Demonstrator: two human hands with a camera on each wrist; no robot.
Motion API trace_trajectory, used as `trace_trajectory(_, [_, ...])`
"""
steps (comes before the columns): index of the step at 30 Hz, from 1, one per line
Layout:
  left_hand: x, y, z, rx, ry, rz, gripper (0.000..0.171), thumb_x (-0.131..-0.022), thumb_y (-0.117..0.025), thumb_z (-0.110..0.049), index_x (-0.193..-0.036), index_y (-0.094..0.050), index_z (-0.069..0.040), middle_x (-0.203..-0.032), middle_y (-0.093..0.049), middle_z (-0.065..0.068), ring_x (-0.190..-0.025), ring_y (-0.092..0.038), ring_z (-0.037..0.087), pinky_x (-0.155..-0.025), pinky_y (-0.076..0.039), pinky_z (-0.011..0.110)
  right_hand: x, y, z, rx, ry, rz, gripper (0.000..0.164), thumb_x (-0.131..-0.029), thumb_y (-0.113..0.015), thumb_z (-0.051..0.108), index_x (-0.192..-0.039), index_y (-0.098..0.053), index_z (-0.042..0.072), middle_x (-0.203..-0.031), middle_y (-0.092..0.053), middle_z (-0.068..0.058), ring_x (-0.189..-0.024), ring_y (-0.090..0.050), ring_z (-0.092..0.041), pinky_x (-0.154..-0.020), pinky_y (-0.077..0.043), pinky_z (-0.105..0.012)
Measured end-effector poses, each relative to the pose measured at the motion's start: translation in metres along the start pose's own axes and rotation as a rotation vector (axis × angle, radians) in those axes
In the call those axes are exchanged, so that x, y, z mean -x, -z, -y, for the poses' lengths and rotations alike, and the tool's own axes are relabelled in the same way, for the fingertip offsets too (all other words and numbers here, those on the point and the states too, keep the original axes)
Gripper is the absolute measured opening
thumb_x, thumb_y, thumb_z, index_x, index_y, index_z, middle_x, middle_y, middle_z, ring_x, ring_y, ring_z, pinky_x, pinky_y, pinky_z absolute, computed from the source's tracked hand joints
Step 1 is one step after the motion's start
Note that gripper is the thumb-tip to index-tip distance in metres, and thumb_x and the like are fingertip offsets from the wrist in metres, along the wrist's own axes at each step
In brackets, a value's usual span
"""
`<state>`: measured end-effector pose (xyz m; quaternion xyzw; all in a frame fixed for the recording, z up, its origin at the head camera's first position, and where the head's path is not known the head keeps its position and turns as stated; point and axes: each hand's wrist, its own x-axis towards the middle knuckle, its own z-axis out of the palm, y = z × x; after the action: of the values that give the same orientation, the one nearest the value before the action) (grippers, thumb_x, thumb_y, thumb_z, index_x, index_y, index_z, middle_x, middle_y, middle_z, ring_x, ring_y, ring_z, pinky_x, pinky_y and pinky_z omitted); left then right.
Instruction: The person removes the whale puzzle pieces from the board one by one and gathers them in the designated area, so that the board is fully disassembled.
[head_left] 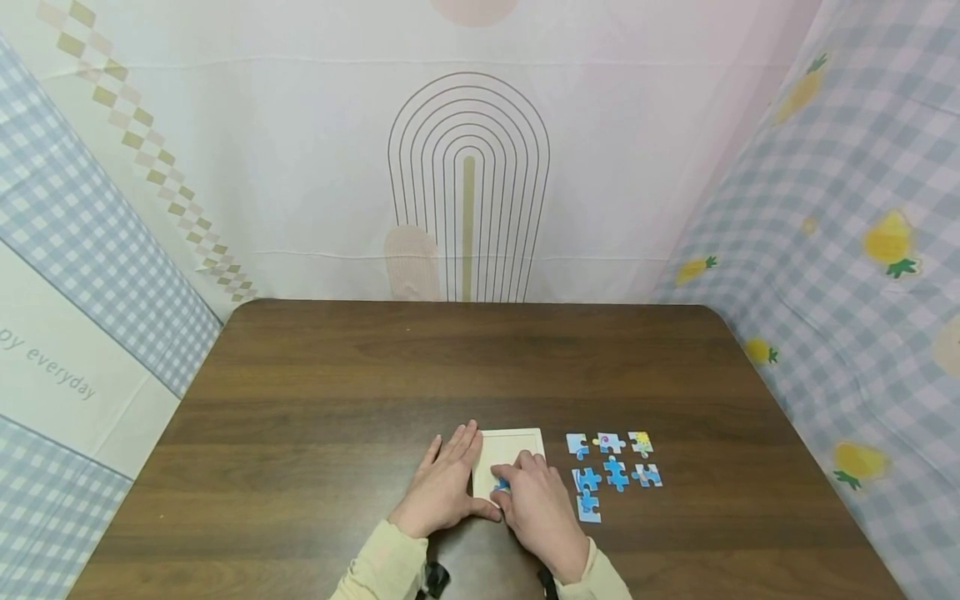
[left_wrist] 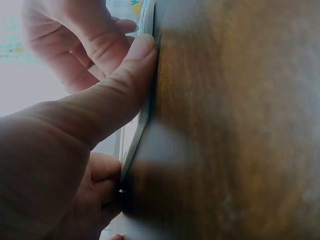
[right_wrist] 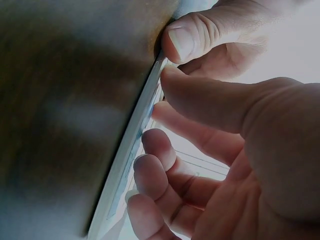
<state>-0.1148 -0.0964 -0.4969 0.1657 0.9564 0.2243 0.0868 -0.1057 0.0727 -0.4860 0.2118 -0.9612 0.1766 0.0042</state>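
A pale, shallow puzzle tray [head_left: 517,439] lies on the table in front of me. My left hand [head_left: 442,486] is spread at its left side, fingers straight, with the thumb against the near edge. That thumb also shows on the tray's rim [left_wrist: 132,152] in the left wrist view. Over the tray, my right hand [head_left: 542,505] pinches a blue jigsaw piece [head_left: 502,483] between thumb and index finger, low at the tray floor. Most of the piece is hidden by the fingers. In the right wrist view, the other fingers of the right hand [right_wrist: 215,145] are loosely bent above the tray.
Several loose jigsaw pieces [head_left: 587,479], mostly blue and white, lie on the brown wooden table [head_left: 337,400] right of the tray. One piece with yellow [head_left: 641,442] is at their far right corner. Patterned cloths [head_left: 315,167] hang behind the table and at both sides.
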Motion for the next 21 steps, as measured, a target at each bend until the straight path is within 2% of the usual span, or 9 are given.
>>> trace_trajectory(7, [-0.0006, -0.0015, 0.0008, -0.013, -0.008, -0.008, 0.115, -0.065, -0.078, -0.061, -0.15, -0.031, 0.001, -0.159, -0.021, 0.014, -0.146, -0.021, 0.028, -0.115, -0.015, 0.053, 0.001, 0.0029, 0.0021, -0.028, -0.009, 0.014, 0.01, -0.084, -0.076, 0.02, -0.093, -0.074, 0.016, -0.081, -0.053, 0.004, -0.076, -0.05, -0.017, -0.062, -0.041, -0.036])
trace_trajectory(14, [-0.0002, -0.002, 0.0008, -0.014, -0.003, -0.007, 0.115, -0.066, -0.078, -0.062, -0.151, -0.031, 0.0, -0.159, -0.021, 0.014, -0.146, -0.02, 0.028, -0.115, -0.015, 0.053, 0.0009, 0.0013, 0.0, -0.005, -0.059, 0.01, 0.026, -0.084, -0.076, 0.025, -0.104, -0.07, 0.009, -0.089, -0.054, -0.003, -0.082, -0.053, -0.023, -0.064, -0.043, -0.038])
trace_trajectory(21, [0.0001, -0.0011, 0.0005, -0.012, -0.004, -0.006, 0.114, -0.067, -0.078, -0.061, -0.15, -0.031, 0.0, -0.159, -0.021, 0.014, -0.146, -0.02, 0.028, -0.115, -0.015, 0.053, 0.0011, -0.0002, -0.0021, -0.004, -0.079, 0.003, 0.019, -0.084, -0.077, 0.024, -0.093, -0.068, 0.011, -0.083, -0.05, -0.001, -0.079, -0.05, -0.021, -0.061, -0.04, -0.036])
